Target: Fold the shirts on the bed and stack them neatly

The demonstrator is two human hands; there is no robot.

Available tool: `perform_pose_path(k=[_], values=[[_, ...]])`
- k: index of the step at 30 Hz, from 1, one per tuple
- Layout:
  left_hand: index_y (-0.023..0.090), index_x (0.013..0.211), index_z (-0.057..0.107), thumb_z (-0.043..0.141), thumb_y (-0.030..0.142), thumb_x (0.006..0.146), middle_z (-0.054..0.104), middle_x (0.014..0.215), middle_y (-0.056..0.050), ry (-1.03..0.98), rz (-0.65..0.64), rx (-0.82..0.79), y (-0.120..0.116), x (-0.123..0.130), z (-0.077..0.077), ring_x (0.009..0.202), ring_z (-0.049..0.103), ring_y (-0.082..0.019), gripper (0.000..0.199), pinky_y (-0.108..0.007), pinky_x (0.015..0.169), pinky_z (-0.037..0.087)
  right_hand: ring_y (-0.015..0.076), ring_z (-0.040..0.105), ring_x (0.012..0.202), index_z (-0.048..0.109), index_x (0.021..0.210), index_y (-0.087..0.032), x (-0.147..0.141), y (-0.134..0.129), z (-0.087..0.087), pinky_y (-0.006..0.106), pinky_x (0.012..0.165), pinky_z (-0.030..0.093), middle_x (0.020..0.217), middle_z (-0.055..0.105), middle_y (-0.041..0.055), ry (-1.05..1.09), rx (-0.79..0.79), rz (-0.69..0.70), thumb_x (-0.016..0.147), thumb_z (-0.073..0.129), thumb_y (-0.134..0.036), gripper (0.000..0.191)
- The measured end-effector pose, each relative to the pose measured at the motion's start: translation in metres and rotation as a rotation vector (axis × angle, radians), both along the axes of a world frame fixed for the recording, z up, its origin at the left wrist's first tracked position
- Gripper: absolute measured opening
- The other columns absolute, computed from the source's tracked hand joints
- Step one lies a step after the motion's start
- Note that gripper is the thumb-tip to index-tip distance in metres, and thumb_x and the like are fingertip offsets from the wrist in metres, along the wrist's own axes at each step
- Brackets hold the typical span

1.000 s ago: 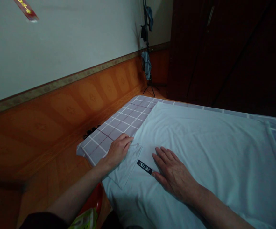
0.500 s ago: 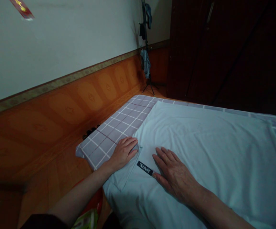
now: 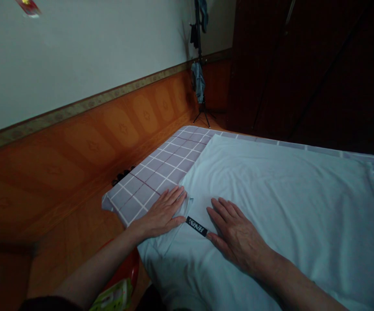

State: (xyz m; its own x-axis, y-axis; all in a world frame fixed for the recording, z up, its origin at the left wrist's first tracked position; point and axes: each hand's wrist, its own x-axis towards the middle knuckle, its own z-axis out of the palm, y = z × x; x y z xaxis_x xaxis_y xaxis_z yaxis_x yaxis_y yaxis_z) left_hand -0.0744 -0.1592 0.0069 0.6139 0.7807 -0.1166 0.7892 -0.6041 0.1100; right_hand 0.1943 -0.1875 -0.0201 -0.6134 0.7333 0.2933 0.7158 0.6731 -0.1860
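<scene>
A pale blue-green cloth [image 3: 271,194] lies spread with soft wrinkles over a grey checked cover [image 3: 161,166]. My left hand [image 3: 162,214] rests flat on the cloth's left edge, fingers stretched, its thumb tip at the left end of a black label [image 3: 196,226] with light lettering. On the label's other side, my right hand [image 3: 238,235] lies flat on the cloth with its fingers apart and its thumb touching the label's right end. Neither hand grips anything.
At the lower left, a red container [image 3: 127,270] stands by the bed with a green item [image 3: 114,298] at it. Behind are a clothes stand [image 3: 199,77], dark wardrobe doors [image 3: 303,73] and an orange-panelled wall [image 3: 92,142]. Dark objects [image 3: 122,176] lie beside the bed.
My left hand has flattened and spread, its thumb moving down to the label. My right hand has stayed in place on the cloth. The view has shifted slightly.
</scene>
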Motion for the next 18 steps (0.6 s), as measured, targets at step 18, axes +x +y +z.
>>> perform_pose_path(k=[18], values=[[0.015,0.150,0.008,0.043,0.058,0.089,0.011,0.155,-0.017,-0.016,-0.184,-0.124,-0.055,-0.014,0.022,0.143,0.012,-0.027,0.082,-0.044,0.113,0.022,0.0351,0.048,0.120,0.053,0.127,-0.005,0.038,-0.020,0.089,0.048,0.099,0.042,0.132,0.050,0.0224,-0.179,0.042,-0.050,0.086,0.058,-0.034,0.050]])
